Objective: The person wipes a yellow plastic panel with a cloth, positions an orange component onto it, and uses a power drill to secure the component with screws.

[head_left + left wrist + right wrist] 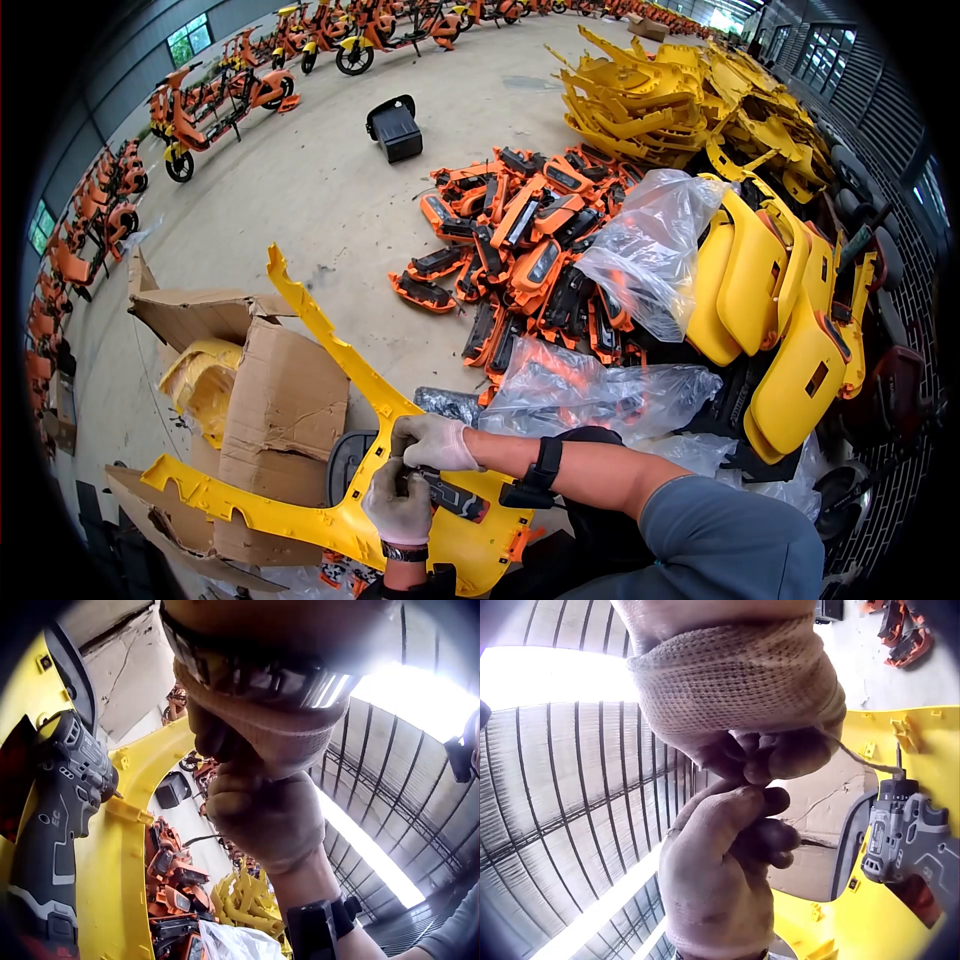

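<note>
- Box, flaps spread: a wrapped yellow part sits within, probably for protection.
- Panel: lies before the person, beneath both hands, ribs and clips facing up, likely so the fixings can be reached.
- Left hand: gloved, fingers bent well in, the tips meeting the right hand's; whether they pinch anything small cannot be told.
- Right hand: also gloved, fingers tightly bent over the left's tips; any small thing between them is hidden. A thin strand trails from beneath this hand toward the drill.
- Drill: rests on the panel, held by neither hand, presumably put there to stay within reach.
- Orange parts: heaped on the floor, seemingly sorted apart from the yellow covers farther right.
</note>
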`<state>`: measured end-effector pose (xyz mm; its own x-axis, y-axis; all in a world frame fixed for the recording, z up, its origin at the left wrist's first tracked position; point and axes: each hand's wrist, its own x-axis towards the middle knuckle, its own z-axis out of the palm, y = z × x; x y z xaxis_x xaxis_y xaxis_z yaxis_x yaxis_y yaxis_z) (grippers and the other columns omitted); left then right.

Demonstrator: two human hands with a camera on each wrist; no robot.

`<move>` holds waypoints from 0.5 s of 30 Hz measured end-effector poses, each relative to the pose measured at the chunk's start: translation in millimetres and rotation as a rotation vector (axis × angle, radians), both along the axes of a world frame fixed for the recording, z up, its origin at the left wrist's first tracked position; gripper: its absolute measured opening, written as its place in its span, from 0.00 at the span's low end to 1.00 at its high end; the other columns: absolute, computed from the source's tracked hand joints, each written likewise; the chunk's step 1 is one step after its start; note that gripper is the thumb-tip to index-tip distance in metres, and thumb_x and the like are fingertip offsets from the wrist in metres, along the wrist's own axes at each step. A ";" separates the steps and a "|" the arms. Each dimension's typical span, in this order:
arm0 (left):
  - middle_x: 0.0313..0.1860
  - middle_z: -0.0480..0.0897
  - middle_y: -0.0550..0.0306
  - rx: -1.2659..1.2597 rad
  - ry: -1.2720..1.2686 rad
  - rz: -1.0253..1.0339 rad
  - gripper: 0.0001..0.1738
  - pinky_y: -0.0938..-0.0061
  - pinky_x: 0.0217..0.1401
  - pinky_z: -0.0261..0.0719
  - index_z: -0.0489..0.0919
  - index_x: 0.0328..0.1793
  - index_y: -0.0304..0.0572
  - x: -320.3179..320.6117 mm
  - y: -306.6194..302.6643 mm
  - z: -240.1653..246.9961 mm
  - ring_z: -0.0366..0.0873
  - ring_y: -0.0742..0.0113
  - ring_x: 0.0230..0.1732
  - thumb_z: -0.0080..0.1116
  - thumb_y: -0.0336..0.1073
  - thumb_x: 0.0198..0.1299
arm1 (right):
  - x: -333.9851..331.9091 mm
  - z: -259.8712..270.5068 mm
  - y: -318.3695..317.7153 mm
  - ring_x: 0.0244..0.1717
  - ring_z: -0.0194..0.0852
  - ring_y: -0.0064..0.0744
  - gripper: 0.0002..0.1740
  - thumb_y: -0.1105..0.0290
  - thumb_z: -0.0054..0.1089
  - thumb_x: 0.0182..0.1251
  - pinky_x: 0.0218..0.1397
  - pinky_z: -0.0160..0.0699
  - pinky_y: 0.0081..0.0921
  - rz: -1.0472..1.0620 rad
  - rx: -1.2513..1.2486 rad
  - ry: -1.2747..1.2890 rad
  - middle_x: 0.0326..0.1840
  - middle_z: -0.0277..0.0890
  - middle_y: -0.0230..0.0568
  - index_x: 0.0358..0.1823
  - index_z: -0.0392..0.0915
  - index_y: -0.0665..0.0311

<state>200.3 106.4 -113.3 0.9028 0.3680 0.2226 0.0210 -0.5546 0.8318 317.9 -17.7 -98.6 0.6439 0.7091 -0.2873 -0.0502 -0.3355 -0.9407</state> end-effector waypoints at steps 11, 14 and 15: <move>0.44 0.86 0.48 -0.610 0.093 0.043 0.17 0.76 0.49 0.81 0.81 0.52 0.22 -0.3 7.6 -15.8 0.83 0.67 0.43 0.60 0.22 0.56 | 0.8 1.9 -1.5 0.47 0.81 0.32 0.19 0.67 0.60 0.55 0.52 0.79 0.27 0.015 -0.005 -0.018 0.42 0.82 0.41 0.48 0.79 0.67; 0.47 0.85 0.48 -0.645 0.087 0.050 0.18 0.76 0.51 0.80 0.80 0.55 0.21 5.6 6.4 -3.9 0.82 0.66 0.45 0.59 0.21 0.58 | 0.5 -4.9 -1.4 0.49 0.82 0.35 0.19 0.65 0.61 0.57 0.55 0.79 0.29 -0.064 0.043 -0.044 0.44 0.83 0.43 0.49 0.80 0.66; 0.48 0.85 0.48 -0.642 0.077 0.064 0.18 0.76 0.52 0.80 0.80 0.55 0.21 7.8 5.5 -2.5 0.82 0.66 0.46 0.59 0.21 0.58 | 1.5 -5.5 -1.0 0.49 0.82 0.37 0.19 0.65 0.61 0.58 0.56 0.79 0.30 -0.049 0.034 -0.083 0.45 0.83 0.44 0.49 0.81 0.66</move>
